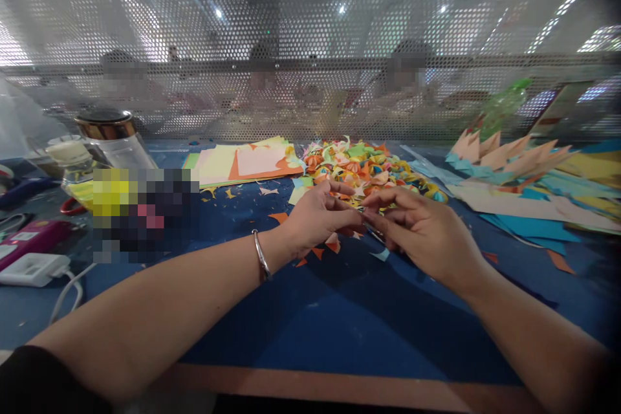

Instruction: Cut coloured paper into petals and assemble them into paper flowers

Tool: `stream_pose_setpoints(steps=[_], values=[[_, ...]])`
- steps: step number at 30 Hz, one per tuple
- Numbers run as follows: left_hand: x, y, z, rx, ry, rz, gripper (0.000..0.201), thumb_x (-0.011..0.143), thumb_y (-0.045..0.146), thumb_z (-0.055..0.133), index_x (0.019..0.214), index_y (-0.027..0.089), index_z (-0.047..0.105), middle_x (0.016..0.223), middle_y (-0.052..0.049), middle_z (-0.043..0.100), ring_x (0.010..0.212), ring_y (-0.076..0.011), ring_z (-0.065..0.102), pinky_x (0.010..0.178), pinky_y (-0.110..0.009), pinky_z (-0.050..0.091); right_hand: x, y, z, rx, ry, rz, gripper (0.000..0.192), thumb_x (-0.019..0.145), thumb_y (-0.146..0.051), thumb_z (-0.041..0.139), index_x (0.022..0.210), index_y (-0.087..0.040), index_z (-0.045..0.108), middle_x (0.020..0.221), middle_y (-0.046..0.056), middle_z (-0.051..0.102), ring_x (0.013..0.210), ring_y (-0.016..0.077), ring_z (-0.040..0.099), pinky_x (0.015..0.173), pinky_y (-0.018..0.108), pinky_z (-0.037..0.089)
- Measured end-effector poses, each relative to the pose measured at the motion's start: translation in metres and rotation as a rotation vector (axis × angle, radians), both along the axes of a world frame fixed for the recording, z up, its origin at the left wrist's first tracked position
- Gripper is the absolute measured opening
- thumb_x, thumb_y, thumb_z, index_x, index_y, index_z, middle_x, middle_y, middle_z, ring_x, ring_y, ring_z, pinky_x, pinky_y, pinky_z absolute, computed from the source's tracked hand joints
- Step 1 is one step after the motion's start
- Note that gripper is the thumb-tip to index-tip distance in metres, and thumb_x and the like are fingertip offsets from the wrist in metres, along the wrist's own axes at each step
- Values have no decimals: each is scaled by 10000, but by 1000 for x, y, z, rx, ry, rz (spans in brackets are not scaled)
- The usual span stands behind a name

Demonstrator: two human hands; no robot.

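My left hand (320, 220), with a silver bangle on its wrist, is raised over the blue table in the middle of the view. My right hand (422, 233) meets it, fingertips almost touching. Both hands are closed in a pinch, and whatever lies between the fingers is too small and hidden to name. Just behind them spreads a pile of small folded paper pieces (354, 158) in orange, yellow, green and blue. Loose paper scraps lie below the fingers, among them an orange scrap (317, 252) and a pale blue scrap (381, 255).
Stacked coloured paper sheets (218, 168) lie behind my left hand. Pointed peach-and-blue folded paper (509, 158) and blue sheets (533, 228) are at right. A lidded jar (114, 142), a white plug (33, 270) and its cable stand left. A perforated metal screen (301, 6) closes the back; people sit beyond it.
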State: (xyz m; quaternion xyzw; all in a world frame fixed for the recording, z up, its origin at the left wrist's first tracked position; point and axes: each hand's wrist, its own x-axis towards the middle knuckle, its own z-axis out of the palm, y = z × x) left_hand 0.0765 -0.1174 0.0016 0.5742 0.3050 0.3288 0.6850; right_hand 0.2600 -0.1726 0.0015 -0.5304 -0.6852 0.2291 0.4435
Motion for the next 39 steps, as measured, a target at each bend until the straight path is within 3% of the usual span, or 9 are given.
stream_pose_setpoints(steps=[8, 12, 16, 19, 25, 39], values=[[0, 2, -5, 44, 25, -2, 424, 800, 99, 751, 1131, 206, 509, 738, 20, 694, 609, -137, 683, 469, -188, 494, 0, -1, -1, 16, 33, -31, 437, 872, -641, 714, 985, -224, 651, 525, -53, 553, 387, 122, 498, 391, 260, 383], [0, 1, -4, 41, 34, 22, 393, 832, 111, 746, 1130, 207, 510, 727, 30, 668, 628, -155, 700, 452, -201, 502, 0, -2, 1, 29, 70, -71, 365, 895, -578, 710, 978, -226, 663, 494, -59, 543, 342, 103, 448, 355, 252, 323], [0, -1, -3, 32, 27, 61, 390, 830, 91, 758, 1106, 211, 510, 695, 45, 657, 596, -142, 681, 454, -199, 490, 0, -1, 2, 41, 81, -106, 311, 905, -528, 701, 963, -224, 685, 513, -47, 552, 354, 105, 466, 364, 252, 353], [1, -1, -2, 23, -1, 94, 372, 842, 73, 756, 1089, 204, 510, 675, 51, 657, 631, -140, 704, 497, -193, 501, 1, 1, 1, 51, 54, -98, 322, 899, -541, 694, 932, -221, 686, 537, -36, 581, 374, 105, 483, 387, 251, 378], [2, -2, 1, 45, -10, 128, 356, 845, 29, 747, 1048, 188, 500, 648, 60, 664, 604, -103, 691, 556, -178, 501, 2, 2, -2, 10, 33, -54, 358, 911, -575, 680, 896, -217, 700, 477, -56, 523, 337, 95, 412, 355, 251, 295], [-1, -2, -5, 288, 92, 91, 396, 762, 139, 746, 1077, 206, 517, 807, 29, 663, 643, -93, 647, 552, -189, 522, 3, 1, -2, -6, -5, -8, 422, 914, -621, 674, 868, -206, 735, 430, -50, 486, 352, 104, 414, 373, 254, 296]])
